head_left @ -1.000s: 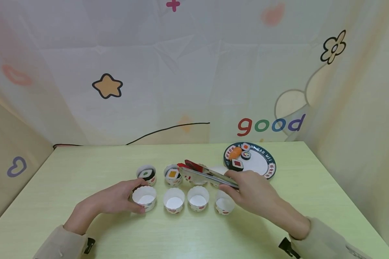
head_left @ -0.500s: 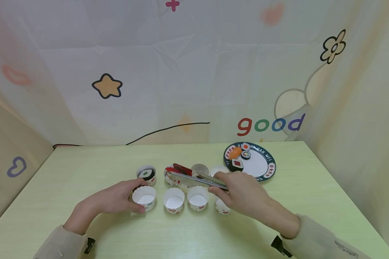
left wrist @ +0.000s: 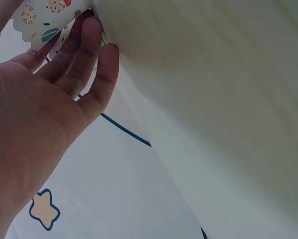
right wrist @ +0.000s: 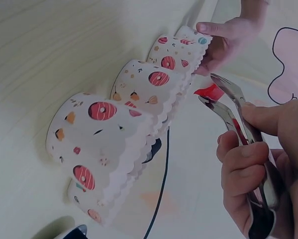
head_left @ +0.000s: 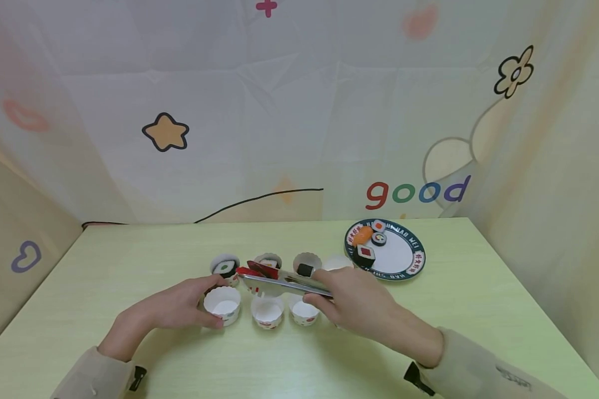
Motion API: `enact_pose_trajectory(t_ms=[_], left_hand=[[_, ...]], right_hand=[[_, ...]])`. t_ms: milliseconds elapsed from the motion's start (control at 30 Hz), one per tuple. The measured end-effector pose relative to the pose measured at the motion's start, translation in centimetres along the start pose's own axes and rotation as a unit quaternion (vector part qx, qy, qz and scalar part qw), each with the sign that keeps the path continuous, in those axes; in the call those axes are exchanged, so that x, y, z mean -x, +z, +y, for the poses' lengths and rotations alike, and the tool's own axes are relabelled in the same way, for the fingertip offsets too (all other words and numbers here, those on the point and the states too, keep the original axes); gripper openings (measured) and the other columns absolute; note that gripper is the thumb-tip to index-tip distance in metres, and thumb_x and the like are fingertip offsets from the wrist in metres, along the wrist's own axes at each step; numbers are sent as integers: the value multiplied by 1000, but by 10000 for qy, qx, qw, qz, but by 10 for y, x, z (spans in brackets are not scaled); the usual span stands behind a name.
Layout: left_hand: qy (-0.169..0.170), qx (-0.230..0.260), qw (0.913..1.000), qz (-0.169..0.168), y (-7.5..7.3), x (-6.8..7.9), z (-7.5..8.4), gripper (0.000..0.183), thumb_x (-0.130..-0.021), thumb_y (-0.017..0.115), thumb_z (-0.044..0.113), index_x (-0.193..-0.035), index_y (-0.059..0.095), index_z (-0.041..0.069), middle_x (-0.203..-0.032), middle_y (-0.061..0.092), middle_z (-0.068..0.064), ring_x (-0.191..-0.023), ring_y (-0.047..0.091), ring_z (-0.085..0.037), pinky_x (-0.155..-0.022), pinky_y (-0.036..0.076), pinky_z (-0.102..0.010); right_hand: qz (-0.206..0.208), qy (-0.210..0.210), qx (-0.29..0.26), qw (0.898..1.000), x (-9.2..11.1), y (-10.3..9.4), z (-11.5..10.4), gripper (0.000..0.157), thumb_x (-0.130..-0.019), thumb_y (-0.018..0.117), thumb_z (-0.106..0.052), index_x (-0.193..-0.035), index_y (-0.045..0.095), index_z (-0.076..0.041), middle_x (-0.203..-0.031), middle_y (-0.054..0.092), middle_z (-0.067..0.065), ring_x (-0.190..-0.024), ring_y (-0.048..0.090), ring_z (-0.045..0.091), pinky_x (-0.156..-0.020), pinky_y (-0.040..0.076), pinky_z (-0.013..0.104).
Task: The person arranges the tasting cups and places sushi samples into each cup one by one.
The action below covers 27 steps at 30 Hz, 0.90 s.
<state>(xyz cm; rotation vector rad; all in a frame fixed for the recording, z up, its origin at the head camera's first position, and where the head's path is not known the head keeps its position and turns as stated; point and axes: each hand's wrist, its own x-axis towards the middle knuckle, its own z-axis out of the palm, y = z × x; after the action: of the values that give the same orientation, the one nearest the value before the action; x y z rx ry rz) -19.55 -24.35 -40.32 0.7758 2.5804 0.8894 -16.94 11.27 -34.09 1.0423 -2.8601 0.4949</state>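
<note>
My right hand (head_left: 364, 310) grips metal tongs (head_left: 309, 285) that reach left over the paper cups. A red piece (right wrist: 211, 92) sits between the tong tips; I cannot tell its exact kind. In the head view the tips hang between the two rows, near the left cups. My left hand (head_left: 184, 305) holds the front-left paper cup (head_left: 223, 306) between thumb and fingers. That scallop-rimmed cup (left wrist: 44, 22) carries a printed sweets pattern. Behind it stands a cup with a green-centred sushi roll (head_left: 224, 268). Toy sushi also lies in the second and third back cups.
More white cups (head_left: 268, 311) stand to the right in two rows, and the right hand hides the front-right one. A dark-rimmed plate (head_left: 416, 260) at the back right bears an orange nigiri (head_left: 363, 235) and several sushi rolls (head_left: 365, 255). A printed curtain hangs behind the table.
My right hand has moved left and slightly nearer with the tongs and the red piece, from over the back row toward the front-left cups. My left hand stays on its cup.
</note>
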Motion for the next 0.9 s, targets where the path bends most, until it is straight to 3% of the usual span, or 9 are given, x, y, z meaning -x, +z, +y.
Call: enact_pose_trajectory(t_ms=[433, 600, 900], left_hand=[[-90, 242, 9996, -81, 0, 0, 2, 58, -86, 85, 35, -129, 55, 11, -114, 63, -2, -105, 58, -22, -90, 48, -39], [-118, 241, 9996, -64, 0, 1, 2, 67, -86, 85, 37, -138, 52, 11, -120, 62, -1, -109, 57, -22, -94, 47, -42], [-104, 546, 9984, -25, 1, 1, 3, 65, -85, 86, 32, -142, 54, 23, -125, 63, 5, -110, 58, -21, -93, 47, -45]], right_hand=[[-134, -213, 116, 9996, -10, 12, -11, 24, -100, 68, -37, -101, 66, -13, -69, 52, -9, -58, 48, 10, -49, 37, 27], [-183, -235, 24, 9996, -12, 16, -12, 23, -101, 68, -37, -99, 65, -14, -68, 50, -9, -56, 46, 9, -48, 35, 25], [-142, -239, -76, 9996, -15, 22, -13, 26, -99, 70, -39, -104, 68, -13, -73, 54, -9, -54, 47, 7, -45, 37, 25]])
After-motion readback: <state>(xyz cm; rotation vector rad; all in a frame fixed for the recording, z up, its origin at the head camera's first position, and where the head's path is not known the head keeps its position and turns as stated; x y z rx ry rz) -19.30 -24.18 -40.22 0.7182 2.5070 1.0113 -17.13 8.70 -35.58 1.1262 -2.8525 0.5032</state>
